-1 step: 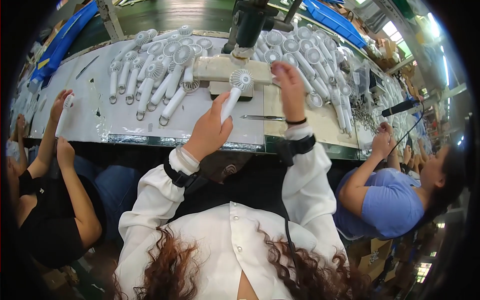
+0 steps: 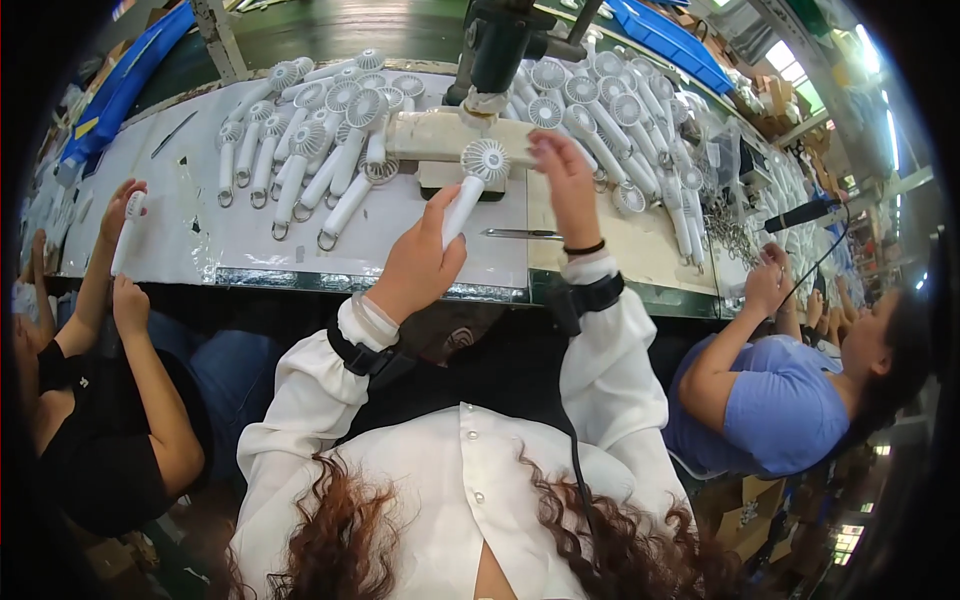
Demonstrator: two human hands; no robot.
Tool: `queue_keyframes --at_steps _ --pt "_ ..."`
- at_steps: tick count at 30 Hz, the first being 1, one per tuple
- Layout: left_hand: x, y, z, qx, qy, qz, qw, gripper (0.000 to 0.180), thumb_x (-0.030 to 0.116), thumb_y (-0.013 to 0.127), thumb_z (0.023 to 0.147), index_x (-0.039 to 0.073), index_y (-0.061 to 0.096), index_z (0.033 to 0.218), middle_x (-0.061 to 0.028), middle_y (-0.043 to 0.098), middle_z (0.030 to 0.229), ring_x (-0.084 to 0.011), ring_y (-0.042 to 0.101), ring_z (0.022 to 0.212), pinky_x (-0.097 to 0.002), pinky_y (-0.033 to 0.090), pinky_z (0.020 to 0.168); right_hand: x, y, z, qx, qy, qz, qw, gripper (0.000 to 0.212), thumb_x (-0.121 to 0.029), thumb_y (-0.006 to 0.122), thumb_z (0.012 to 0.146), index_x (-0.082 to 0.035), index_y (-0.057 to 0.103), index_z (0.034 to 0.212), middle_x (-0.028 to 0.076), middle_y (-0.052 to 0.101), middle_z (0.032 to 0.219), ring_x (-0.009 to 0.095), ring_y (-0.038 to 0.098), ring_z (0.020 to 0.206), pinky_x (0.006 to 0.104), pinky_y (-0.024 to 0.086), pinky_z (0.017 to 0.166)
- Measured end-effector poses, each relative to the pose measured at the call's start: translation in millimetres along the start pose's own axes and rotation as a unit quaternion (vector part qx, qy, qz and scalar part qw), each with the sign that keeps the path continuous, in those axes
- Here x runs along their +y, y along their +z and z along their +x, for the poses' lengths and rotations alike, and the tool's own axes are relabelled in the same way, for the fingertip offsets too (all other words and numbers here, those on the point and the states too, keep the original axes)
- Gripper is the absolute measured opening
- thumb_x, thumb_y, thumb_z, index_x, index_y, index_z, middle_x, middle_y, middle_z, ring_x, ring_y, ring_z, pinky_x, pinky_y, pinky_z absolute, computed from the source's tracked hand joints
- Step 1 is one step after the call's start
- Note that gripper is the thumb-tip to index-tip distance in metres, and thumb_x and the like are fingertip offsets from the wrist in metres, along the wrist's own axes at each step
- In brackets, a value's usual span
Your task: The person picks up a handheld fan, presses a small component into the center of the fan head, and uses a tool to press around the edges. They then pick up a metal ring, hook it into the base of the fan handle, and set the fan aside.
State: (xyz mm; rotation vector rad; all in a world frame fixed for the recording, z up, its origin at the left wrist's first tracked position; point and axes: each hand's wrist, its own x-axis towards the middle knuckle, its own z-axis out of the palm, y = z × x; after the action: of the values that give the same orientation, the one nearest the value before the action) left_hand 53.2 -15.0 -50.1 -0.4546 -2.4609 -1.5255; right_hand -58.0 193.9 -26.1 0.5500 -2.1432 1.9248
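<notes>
Wrapped round its handle, my left hand (image 2: pixel 415 258) holds a white handheld fan (image 2: pixel 484 160), tilted with its round ribbed head up and away from me. My right hand (image 2: pixel 568 180) is raised just right of the fan head, apart from it. Its fingertips are drawn together and slightly blurred; anything between them is too small to make out. Behind the fan head lies a cream block (image 2: pixel 430 138) on a dark base, under a dark green bench press (image 2: pixel 497 55). A slim metal tool (image 2: pixel 520 234) lies on the table between my hands.
Piles of white fans (image 2: pixel 310 140) lie left of the press, with more fans (image 2: pixel 620 110) to the right. A pen-like tool (image 2: pixel 174 134) lies far left. Metal rings (image 2: pixel 728 228) and a hanging black tool (image 2: pixel 800 216) are at right. Co-workers sit on both sides.
My right hand has moved a little left, closer to the fan head. The left hand and its fan have stayed almost still.
</notes>
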Motion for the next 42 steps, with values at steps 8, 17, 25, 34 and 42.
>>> queue_keyframes --at_steps 8,17,25,34,42 --pt "0 9 -7 0.004 0.024 0.006 1.000 0.061 0.010 0.054 0.086 0.010 0.029 0.142 -0.0248 0.060 0.108 -0.0437 0.061 0.089 -0.0465 0.049 0.078 -9 27 -20 -0.105 0.101 0.147 0.978 0.039 -0.014 0.054 0.098 -0.002 0.046 0.134 0.002 0.061 0.110 0.008 0.056 0.096 0.0222 0.045 0.085" --pt "0 12 2 -0.025 -0.034 0.002 0.999 0.060 0.011 0.056 0.086 0.010 0.028 0.140 -0.0256 0.061 0.103 -0.0439 0.062 0.086 -0.0466 0.049 0.076 10 37 -21 -0.094 0.069 0.168 0.979 0.042 -0.010 0.057 0.095 -0.003 0.043 0.134 0.004 0.058 0.112 0.009 0.055 0.099 0.0232 0.046 0.087" --pt "-10 19 8 0.006 -0.014 0.016 1.000 0.055 0.016 0.059 0.089 0.007 0.031 0.135 -0.0260 0.061 0.103 -0.0444 0.062 0.087 -0.0473 0.048 0.075 15 40 -21 -0.105 0.065 0.158 0.980 0.044 -0.006 0.061 0.091 -0.004 0.042 0.130 0.005 0.055 0.114 0.012 0.056 0.103 0.0266 0.048 0.090" --pt "-13 26 11 0.017 0.011 0.047 0.999 0.049 0.020 0.060 0.090 0.004 0.035 0.130 -0.0262 0.062 0.099 -0.0449 0.062 0.087 -0.0480 0.048 0.072 16 33 -26 -0.118 0.033 0.164 0.979 0.042 -0.004 0.060 0.091 -0.004 0.042 0.129 0.006 0.055 0.114 0.012 0.056 0.103 0.0267 0.048 0.090" --pt "-21 24 13 -0.003 -0.041 0.001 0.999 0.042 0.021 0.058 0.092 0.004 0.039 0.126 -0.0227 0.063 0.095 -0.0401 0.063 0.081 -0.0451 0.049 0.068 15 24 -21 -0.093 0.060 0.163 0.980 0.041 -0.009 0.056 0.094 -0.003 0.042 0.132 0.005 0.059 0.113 0.011 0.057 0.102 0.0253 0.047 0.088"
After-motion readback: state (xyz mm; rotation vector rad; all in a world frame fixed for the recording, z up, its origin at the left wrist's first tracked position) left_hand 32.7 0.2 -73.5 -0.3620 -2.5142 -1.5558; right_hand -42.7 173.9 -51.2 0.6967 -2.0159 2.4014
